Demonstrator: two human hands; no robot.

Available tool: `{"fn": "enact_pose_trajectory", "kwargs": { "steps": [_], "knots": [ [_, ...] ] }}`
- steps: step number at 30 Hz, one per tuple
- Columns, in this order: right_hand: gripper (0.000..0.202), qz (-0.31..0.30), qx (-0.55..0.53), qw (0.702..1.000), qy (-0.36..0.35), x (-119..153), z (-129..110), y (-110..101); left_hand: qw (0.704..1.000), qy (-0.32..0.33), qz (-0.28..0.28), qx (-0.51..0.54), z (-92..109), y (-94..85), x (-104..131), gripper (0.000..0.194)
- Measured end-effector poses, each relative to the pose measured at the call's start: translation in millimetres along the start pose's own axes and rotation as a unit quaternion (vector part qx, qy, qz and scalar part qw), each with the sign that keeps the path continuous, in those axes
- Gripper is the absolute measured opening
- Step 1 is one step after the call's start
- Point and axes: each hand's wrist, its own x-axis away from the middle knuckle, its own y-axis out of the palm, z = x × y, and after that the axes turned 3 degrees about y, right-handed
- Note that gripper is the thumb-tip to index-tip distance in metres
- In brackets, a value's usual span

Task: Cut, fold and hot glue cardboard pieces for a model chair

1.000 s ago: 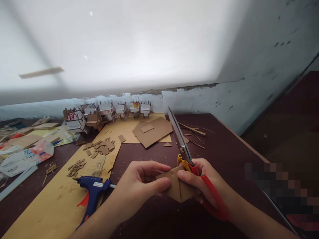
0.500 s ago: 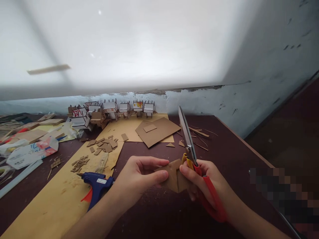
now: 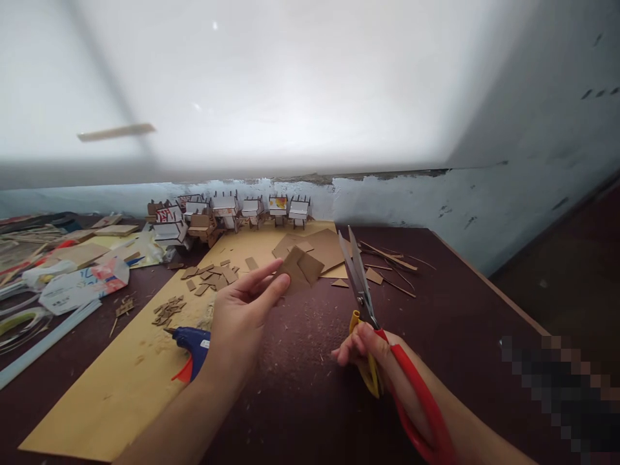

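Between its thumb and fingers, my left hand (image 3: pixel 247 316) pinches brown cardboard pieces (image 3: pixel 301 268) that overlap each other, raised over the dark table. My right hand (image 3: pixel 378 355) is wrapped round the red and yellow handles of a pair of scissors (image 3: pixel 361 284). The blades point up and away and stand slightly apart, to the right of the cardboard and not touching it. Behind the held pieces lies a larger brown cardboard sheet (image 3: pixel 332 248). A blue glue gun (image 3: pixel 194 345) rests left of my left hand, partly hidden by the forearm.
Small cardboard pieces (image 3: pixel 213 278) and a pile of tiny scraps (image 3: pixel 169 310) lie on a yellow sheet (image 3: pixel 111 381). Several miniature cardboard chairs (image 3: pixel 252 210) line the back. Thin strips (image 3: pixel 392 258) lie at the right, tape rolls (image 3: pixel 22 326) and clutter at the left.
The scissor blades have parted. My left hand has moved up and left with the cardboard, and my right hand has let go of it. The view has shifted slightly.
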Motion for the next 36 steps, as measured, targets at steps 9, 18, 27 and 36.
{"fn": "enact_pose_trajectory", "kwargs": {
  "steps": [9,18,27,36],
  "knots": [
    [0.058,-0.025,0.105,0.994,0.012,31.6,-29.6,9.1,0.994,0.022,0.046,0.1,10.9,-0.2,1.0,0.04],
    [0.057,-0.106,0.126,0.986,-0.01,27.5,-37.5,3.7,0.996,0.031,0.04,0.079,11.6,2.0,6.4,0.04],
    [0.06,-0.145,0.135,0.98,0.0,24.6,-33.7,5.4,0.996,0.03,0.053,0.062,9.7,1.4,5.7,0.041],
    [0.063,-0.144,0.143,0.979,-0.004,24.8,-34.2,6.7,0.997,0.046,0.048,0.038,10.7,2.8,7.2,0.041]
  ]
}}
